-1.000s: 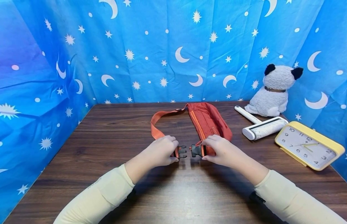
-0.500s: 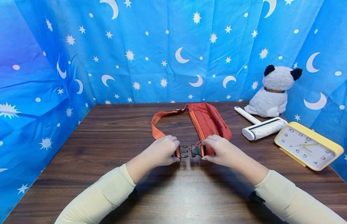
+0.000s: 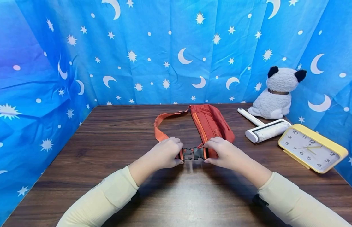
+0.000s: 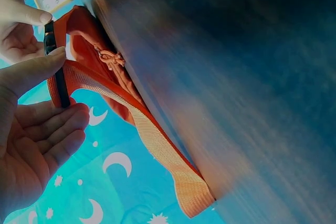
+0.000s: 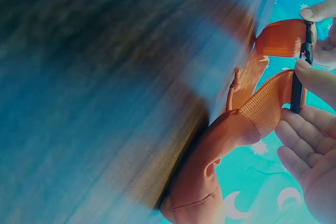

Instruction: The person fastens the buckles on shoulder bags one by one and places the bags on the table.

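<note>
Brought slightly closer to the black buckle socket (image 3: pixel 198 153) since a second ago, the pronged buckle half (image 3: pixel 187 154) is being pinched by the thumb and fingers of the left hand (image 3: pixel 167 153), while the socket is being pinched likewise by the right hand (image 3: pixel 221 152), a slight gap being left between them. Beyond the hands, the red waist bag (image 3: pixel 215 123) is being supported by the wooden table (image 3: pixel 122 135), its orange strap (image 3: pixel 159 125) being looped round to the left hand.

Your left hand (image 3: pixel 168 153) has advanced the pronged buckle half (image 3: pixel 187 154) in its grip toward your right hand (image 3: pixel 221 152). The gap between that half and the socket half (image 3: pixel 199 153) in your right grip has narrowed.
</note>
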`<state>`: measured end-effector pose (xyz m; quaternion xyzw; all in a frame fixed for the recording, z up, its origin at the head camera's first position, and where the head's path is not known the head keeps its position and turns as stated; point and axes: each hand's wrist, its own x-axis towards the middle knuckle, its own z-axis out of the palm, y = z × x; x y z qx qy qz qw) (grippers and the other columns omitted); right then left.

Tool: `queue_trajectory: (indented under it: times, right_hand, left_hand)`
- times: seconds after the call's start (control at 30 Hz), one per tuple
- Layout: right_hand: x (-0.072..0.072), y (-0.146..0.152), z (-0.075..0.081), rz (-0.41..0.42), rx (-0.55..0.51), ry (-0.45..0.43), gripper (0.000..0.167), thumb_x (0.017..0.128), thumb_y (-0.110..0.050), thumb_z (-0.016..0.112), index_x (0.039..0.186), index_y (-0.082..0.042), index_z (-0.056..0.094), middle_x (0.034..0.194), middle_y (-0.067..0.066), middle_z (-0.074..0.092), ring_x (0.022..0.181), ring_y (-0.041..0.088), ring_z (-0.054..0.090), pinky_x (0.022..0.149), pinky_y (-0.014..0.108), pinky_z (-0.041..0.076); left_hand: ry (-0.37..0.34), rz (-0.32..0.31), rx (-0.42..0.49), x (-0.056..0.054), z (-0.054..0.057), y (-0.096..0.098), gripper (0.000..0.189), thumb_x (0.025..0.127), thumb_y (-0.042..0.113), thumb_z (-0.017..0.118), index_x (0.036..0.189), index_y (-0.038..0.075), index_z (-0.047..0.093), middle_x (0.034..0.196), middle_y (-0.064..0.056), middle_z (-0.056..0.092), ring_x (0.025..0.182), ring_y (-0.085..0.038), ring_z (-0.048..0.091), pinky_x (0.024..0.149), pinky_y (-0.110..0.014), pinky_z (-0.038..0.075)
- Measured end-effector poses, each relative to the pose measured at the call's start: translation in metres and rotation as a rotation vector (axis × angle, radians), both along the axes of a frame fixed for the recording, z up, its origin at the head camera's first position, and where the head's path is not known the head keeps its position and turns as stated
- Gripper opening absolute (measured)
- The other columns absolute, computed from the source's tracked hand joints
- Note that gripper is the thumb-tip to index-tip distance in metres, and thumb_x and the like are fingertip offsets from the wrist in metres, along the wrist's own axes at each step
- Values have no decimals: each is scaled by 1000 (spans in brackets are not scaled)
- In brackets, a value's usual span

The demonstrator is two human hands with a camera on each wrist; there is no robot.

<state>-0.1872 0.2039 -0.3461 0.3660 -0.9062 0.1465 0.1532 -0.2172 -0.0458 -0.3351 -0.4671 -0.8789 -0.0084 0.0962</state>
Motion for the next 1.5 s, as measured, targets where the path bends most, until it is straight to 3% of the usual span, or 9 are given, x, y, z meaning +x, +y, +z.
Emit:
queue_trajectory:
  times: [0.27, 1.5]
  right_hand:
    - [-1, -1, 1, -15, 15, -43, 40, 72, -25, 82, 103, -6, 65, 93, 2, 60, 88, 16, 55, 78, 35, 48]
    - [0, -7, 1, -5, 22, -55, 40, 74, -27, 81, 103, -6, 64, 94, 1, 61, 89, 16, 56, 79, 36, 48]
  left_hand:
    - [-7, 7, -6, 1, 1, 0, 29, 77, 32, 77, 88, 9, 62, 78, 4, 52, 71, -11, 47, 62, -25, 42]
    - [5, -10, 16, 0, -1, 3, 31, 77, 33, 76, 87, 8, 61, 79, 3, 53, 73, -11, 49, 64, -26, 43]
